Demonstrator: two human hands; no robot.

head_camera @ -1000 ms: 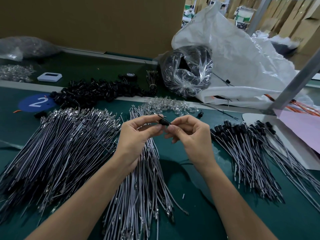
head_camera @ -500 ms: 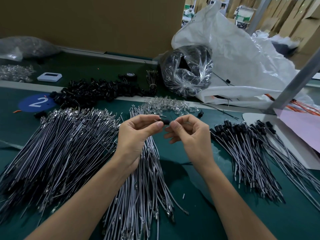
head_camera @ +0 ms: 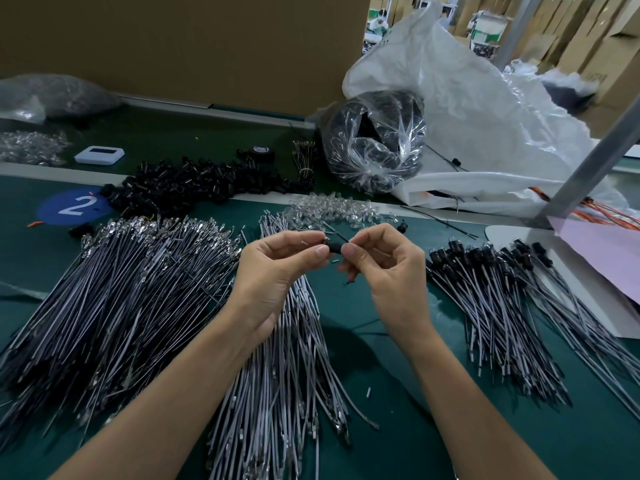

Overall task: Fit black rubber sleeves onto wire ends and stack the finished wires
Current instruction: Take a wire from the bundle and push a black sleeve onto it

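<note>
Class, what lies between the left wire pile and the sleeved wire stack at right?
Head view: a narrower wire bundle, then bare green mat.

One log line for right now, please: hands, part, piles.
step: fitting sleeve | left hand: pinches sleeve | right hand: pinches sleeve | finished wires: piled right | bare wires: piled left

Green bench: bare wires left/centre, sleeved wires right, black sleeves at back.
</note>
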